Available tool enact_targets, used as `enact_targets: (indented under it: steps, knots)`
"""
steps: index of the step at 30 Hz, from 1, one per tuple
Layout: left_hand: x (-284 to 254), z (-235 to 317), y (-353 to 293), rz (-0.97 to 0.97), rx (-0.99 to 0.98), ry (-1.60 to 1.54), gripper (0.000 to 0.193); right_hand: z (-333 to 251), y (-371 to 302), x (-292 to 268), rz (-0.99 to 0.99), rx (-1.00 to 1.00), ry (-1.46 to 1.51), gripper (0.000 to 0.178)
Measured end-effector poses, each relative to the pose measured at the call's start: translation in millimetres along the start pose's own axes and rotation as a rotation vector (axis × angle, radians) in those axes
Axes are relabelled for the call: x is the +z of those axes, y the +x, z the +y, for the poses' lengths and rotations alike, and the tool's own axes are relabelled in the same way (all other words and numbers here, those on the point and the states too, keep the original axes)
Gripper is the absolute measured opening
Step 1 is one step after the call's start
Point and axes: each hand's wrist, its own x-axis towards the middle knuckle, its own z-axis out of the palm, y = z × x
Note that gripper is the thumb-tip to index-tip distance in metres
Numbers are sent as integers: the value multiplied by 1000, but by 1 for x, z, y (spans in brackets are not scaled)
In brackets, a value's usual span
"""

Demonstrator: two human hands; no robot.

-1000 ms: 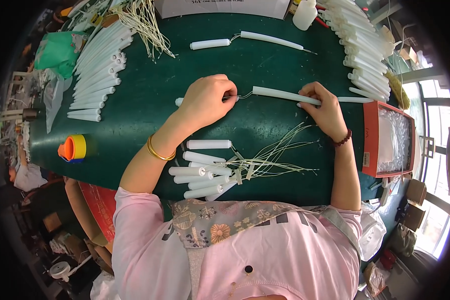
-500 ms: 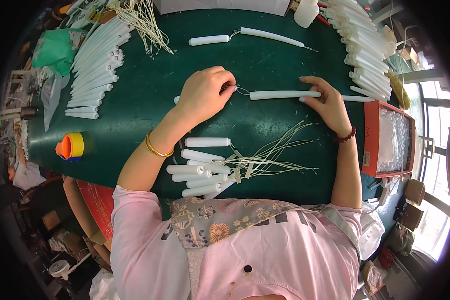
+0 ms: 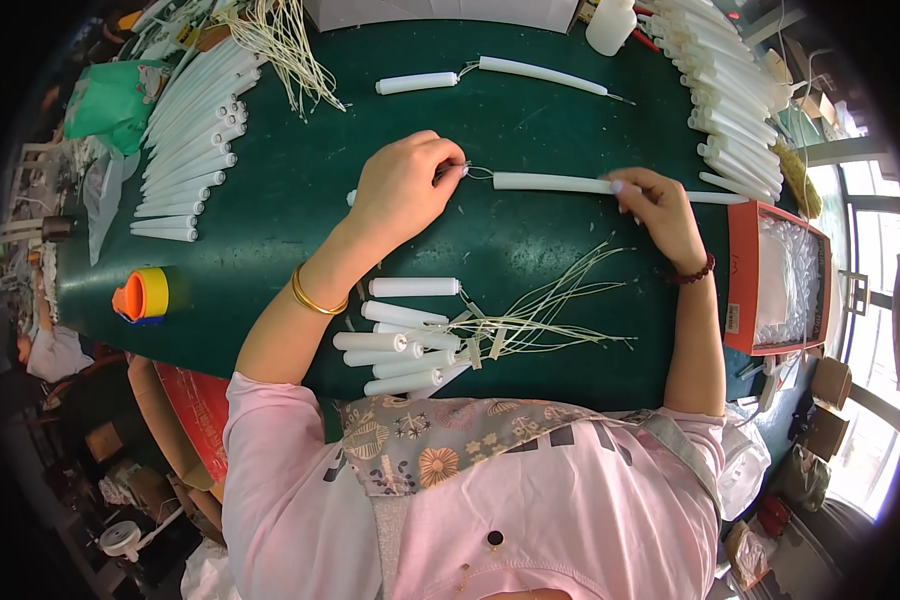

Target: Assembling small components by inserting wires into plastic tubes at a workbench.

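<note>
A white flexible tube (image 3: 555, 182) lies across the green table in front of me, its left end joined to a thin wire loop (image 3: 480, 172). My left hand (image 3: 410, 185) is closed in a pinch on that wire. A white cylinder's end (image 3: 351, 198) peeks out left of my left wrist; my hand hides the rest. At the tube's right end, the fingers of my right hand (image 3: 662, 215) are curled in, gripping it, slightly blurred. Nearer to me lie several white cylinders (image 3: 415, 287) with pale wires (image 3: 550, 310) fanned out to the right.
A finished-looking pair, cylinder (image 3: 416, 83) wired to tube (image 3: 542, 74), lies farther back. White rods (image 3: 185, 180) are stacked at left, pale tubes (image 3: 720, 110) at right. An orange box (image 3: 743, 300) stands right, a tape roll (image 3: 150, 293) left, a wire bundle (image 3: 295, 60) at back.
The tube has shifted slightly left and away from me. My right hand's fingers, spread around the tube before, are now curled in at its end. My left hand keeps its pinch.
</note>
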Motion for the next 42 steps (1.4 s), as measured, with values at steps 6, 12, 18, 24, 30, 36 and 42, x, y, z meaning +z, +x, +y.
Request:
enact_targets:
  steps: [6, 12, 18, 24, 30, 36, 42]
  knots:
    - [9, -8, 0, 3, 95, -136, 6, -2, 3, 12, 93, -127, -1, 38]
    - [3, -3, 1, -32, 17, -148, 10, -1, 2, 10, 85, -55, 31, 32]
    - [2, -5, -1, -70, 11, -111, 9, -10, 0, 19, 145, -54, -163, 36]
    - [7, -8, -2, 35, 30, -34, 7, -13, -1, 7, 53, -54, -122, 33]
    - [10, -5, 2, 66, 146, 30, 7, 2, 3, 11, 118, -53, -61, 29]
    - [10, -16, 4, 53, 457, 249, 19, -9, 4, 12, 124, -62, 32, 26]
    - [14, -17, 7, 123, 424, 131, 19, -1, 6, 12, 145, -42, 164, 20]
